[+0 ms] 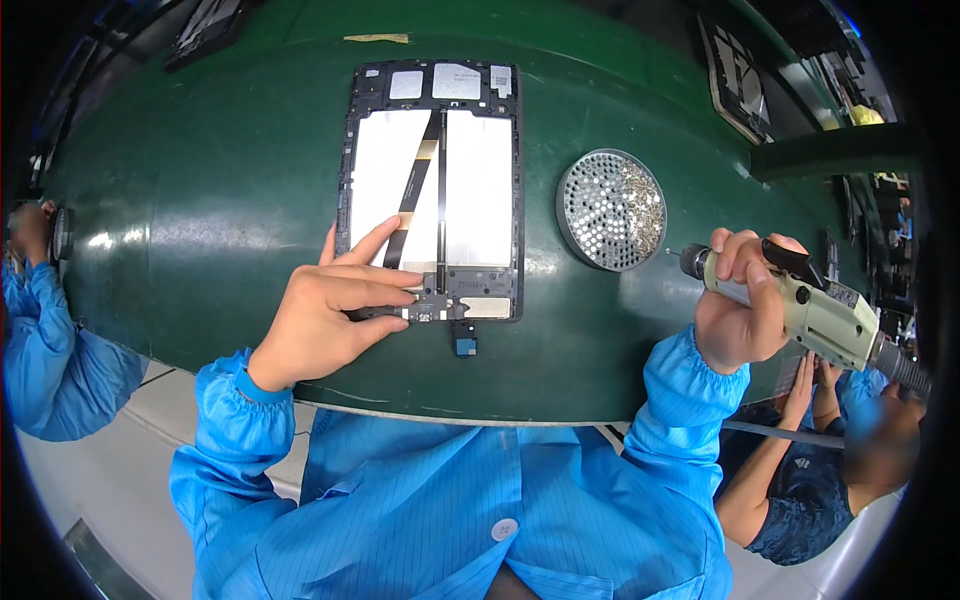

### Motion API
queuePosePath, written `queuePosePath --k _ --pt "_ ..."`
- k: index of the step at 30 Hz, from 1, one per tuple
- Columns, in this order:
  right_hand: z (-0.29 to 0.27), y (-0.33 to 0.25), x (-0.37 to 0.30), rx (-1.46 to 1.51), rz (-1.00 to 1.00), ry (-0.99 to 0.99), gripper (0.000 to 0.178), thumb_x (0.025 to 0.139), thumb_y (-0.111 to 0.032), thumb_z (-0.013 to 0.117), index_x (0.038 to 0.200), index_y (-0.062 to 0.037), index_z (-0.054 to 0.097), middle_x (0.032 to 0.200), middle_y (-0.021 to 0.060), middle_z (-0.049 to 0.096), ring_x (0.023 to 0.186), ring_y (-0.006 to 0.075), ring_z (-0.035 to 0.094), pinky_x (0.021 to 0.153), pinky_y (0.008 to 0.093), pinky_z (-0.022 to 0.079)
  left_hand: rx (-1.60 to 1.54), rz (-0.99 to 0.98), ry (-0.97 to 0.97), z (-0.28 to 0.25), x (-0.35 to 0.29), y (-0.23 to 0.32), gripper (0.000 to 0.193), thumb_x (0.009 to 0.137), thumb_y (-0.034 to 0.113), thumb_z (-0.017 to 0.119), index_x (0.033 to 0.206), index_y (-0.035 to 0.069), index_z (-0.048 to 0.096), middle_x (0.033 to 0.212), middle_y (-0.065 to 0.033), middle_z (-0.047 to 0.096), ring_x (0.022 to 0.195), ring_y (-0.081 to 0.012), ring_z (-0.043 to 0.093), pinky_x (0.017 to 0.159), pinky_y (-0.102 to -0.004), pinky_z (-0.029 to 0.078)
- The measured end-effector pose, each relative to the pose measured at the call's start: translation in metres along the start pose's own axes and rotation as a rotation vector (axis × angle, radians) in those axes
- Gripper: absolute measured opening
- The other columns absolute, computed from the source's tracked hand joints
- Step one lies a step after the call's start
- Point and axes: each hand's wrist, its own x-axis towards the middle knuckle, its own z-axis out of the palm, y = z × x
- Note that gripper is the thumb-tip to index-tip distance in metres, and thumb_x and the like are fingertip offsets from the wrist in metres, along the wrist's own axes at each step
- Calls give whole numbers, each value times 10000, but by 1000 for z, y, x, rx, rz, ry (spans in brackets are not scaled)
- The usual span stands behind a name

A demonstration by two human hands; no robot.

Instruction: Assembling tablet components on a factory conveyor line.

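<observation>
An opened tablet (pixel 481 190) lies face down on the bench, its silvery batteries and a black flex cable (pixel 412 192) exposed. My left hand (pixel 328 312) is at its near left corner. Thumb and fingers pinch a small black plastic cover (pixel 432 309) against the near edge; part of it is hidden by the fingers. A short connector tab (pixel 465 340) sticks out beyond that edge. My right hand (pixel 745 290) is wrapped round a pale green electric screwdriver (pixel 828 318), its bit pointing left with a tiny screw-like tip. The bit hovers just right of a round screw tray (pixel 600 215), apart from it.
Loose screws (pixel 641 208) heap on the tray's right side. Another opened device (pixel 738 80) lies at the far right beside a green ledge (pixel 835 152). A dark device (pixel 205 30) is at the far left. Co-workers sit at the left (pixel 70 350) and right (pixel 800 480).
</observation>
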Motion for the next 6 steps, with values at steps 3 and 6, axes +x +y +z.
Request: queuePosePath --k 3,6 --pt "-1 2 0 5 -2 -9 357 757 -23 556 1113 7 547 678 98 542 589 206 524 631 409 448 -151 -83 126 6 -4 0 252 672 -19 774 905 76 751 1079 -69 710 1370 -352 380 1141 -600 104" --pt "-3 3 0 -17 6 -10 365 758 -28 563 1121 5 545 687 105 544 587 213 526 628 410 447 254 -22 51 3 -7 20 394 683 -7 770 1063 76 710 1392 -105 522 1427 -335 274 1118 -648 117"
